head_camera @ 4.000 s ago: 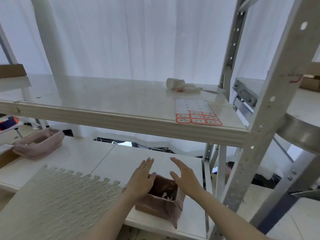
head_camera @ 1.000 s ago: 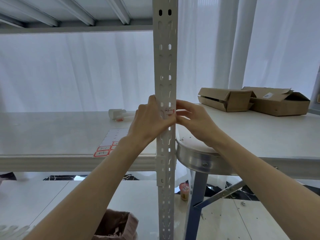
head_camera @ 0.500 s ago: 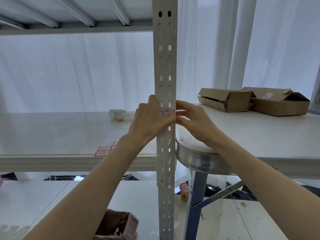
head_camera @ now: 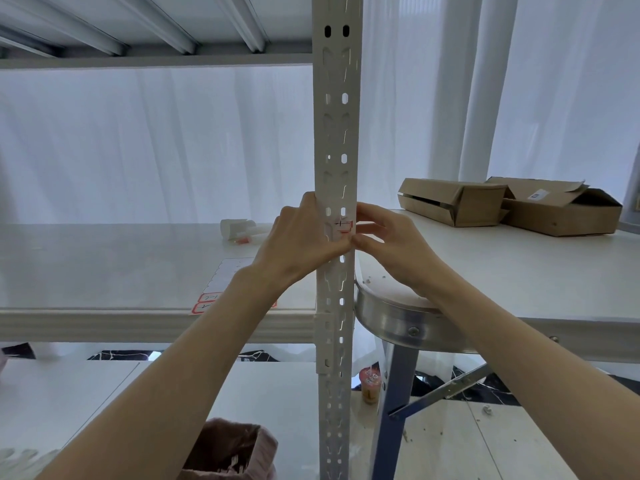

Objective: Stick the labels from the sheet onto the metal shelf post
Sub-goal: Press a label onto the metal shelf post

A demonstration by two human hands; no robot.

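Two hands press a red-bordered label [head_camera: 343, 226] onto the upright metal shelf post [head_camera: 335, 140]: left hand [head_camera: 304, 237] and right hand [head_camera: 388, 244] with fingertips pinched together on it. The label sheet [head_camera: 221, 282] lies at the shelf's [head_camera: 104, 265] front edge; its writing is unreadable. White curtains [head_camera: 156, 143] hang behind.

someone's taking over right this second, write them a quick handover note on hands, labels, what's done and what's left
Left hand: wrapped around the left side of the white perforated metal shelf post, thumb at the label's lower edge.
Right hand: fingertips at the right edge of the small red-bordered label on the post's front face.
Label sheet: flat on the white shelf board, behind the left forearm; red-bordered labels remain at its near end.
Done: one label is on the post, being pressed down.
Left: let go, peel the next label off the sheet, stick it on the post.
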